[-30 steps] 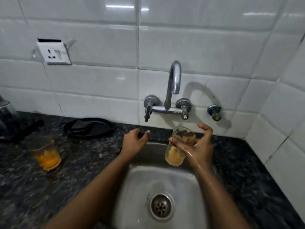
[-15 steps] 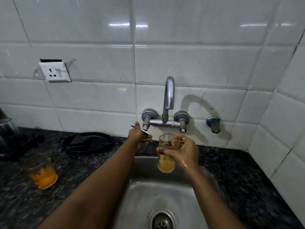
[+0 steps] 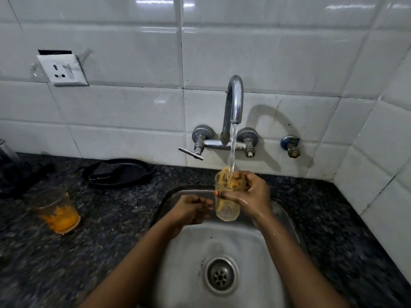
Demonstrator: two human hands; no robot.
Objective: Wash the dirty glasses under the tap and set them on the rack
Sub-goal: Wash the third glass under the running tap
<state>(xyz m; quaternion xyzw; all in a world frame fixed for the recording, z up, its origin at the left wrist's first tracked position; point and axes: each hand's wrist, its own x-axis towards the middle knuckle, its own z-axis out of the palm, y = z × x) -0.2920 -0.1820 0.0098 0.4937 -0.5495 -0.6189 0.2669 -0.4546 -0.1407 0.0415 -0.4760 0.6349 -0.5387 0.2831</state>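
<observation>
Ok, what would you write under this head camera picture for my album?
Right hand holds a dirty glass under the running tap above the sink; another glass waits on the counter.

Clear glass (image 3: pixel 227 202) streaked with orange residue; a second clear glass (image 3: pixel 55 211) holds orange pulp. Speckled black-and-grey granite counter (image 3: pixel 100 230), silver steel sink (image 3: pixel 189 252) and tap (image 3: pixel 233 103), glossy white wall tiles (image 3: pixel 266 52), black pan (image 3: pixel 117 172), white socket (image 3: pixel 62 70).

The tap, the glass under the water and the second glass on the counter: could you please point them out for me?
tap (image 3: pixel 234 101): head view, on the curved spout.
glass under the water (image 3: pixel 226 211): head view, on its lower wall, below the fingers.
second glass (image 3: pixel 55 210): head view, on its side wall above the orange residue.
</observation>
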